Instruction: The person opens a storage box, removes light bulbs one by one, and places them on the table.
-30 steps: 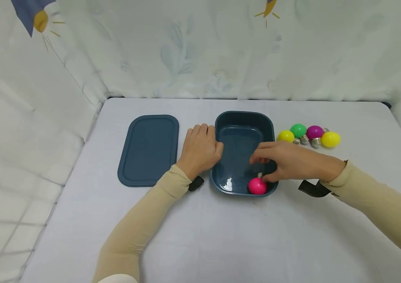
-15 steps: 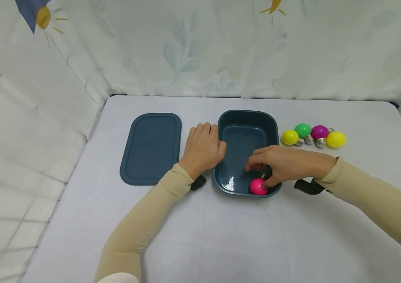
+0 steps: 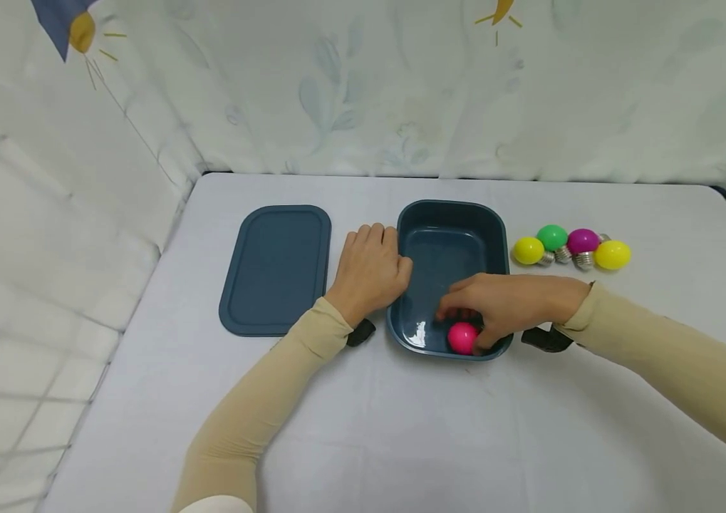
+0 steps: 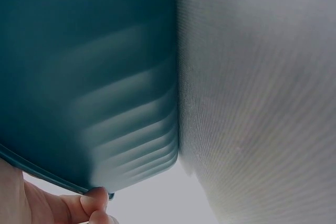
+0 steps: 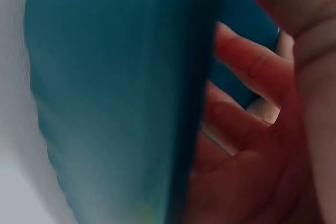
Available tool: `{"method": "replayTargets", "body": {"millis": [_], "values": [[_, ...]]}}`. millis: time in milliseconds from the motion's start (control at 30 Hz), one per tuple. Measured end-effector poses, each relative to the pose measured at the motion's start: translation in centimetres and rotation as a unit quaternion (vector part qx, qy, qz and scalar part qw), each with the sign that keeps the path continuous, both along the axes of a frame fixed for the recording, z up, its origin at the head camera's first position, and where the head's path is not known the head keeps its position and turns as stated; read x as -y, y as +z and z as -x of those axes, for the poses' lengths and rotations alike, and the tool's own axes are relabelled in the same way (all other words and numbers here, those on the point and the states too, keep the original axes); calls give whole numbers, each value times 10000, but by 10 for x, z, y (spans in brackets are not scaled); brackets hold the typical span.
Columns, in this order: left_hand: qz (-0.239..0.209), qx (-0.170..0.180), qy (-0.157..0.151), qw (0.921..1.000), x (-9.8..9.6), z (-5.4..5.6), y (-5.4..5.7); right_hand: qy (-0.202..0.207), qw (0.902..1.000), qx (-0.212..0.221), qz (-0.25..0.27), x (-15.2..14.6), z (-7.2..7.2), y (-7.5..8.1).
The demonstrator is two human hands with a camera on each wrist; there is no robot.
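Note:
My left hand (image 3: 372, 274) holds the left rim of a dark blue rectangular container (image 3: 417, 313). In the left wrist view its fingertips (image 4: 96, 199) pinch the rim, seen against the ribbed outer wall. The right hand (image 3: 504, 306) reaches over the container's right side, fingers curled down inside it. Its thumb lies against a pink light bulb (image 3: 462, 338) in the near right corner, with the fingers on the bulb's far side; the bulb's screw base is hidden under the hand. In the right wrist view curled fingers (image 5: 252, 66) show behind the container wall, the bulb mostly out of sight.
Right of the container lie several light bulbs: a yellow one (image 3: 529, 251), a green one (image 3: 551, 237), a purple one (image 3: 583, 241) and another yellow one (image 3: 613, 255). A flat blue lid (image 3: 276, 271) lies to the left. Patterned curtain (image 3: 363, 92) hangs behind the white table (image 3: 388, 442).
My right hand has lowered into the container and closed in around the pink bulb. The bulb has shifted slightly left, its base now covered. The left hand keeps its hold on the rim.

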State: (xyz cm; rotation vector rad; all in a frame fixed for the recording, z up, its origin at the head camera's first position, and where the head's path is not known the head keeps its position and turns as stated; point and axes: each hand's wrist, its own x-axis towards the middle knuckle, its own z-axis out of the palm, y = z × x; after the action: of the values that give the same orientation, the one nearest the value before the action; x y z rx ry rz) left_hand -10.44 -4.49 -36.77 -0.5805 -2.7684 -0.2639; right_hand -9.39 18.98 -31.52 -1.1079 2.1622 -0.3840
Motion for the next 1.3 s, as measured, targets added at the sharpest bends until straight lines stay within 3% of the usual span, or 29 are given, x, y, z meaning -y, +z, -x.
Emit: {"method": "replayTargets", "body": {"millis": [200, 533, 900, 1300], "values": [[-34, -75, -30, 10000, -2, 0, 0, 10, 9999, 98, 133, 2, 1, -5], [-26, -278, -36, 9996, -2, 1, -2, -169, 9952, 942, 176, 0, 10, -5], [-86, -367, -91, 9992, -2, 1, -2, 76, 9967, 809, 84, 3, 11, -8], [-88, -233, -56, 9997, -1, 0, -2, -177, 9927, 1084, 501, 1, 12, -11]]}}
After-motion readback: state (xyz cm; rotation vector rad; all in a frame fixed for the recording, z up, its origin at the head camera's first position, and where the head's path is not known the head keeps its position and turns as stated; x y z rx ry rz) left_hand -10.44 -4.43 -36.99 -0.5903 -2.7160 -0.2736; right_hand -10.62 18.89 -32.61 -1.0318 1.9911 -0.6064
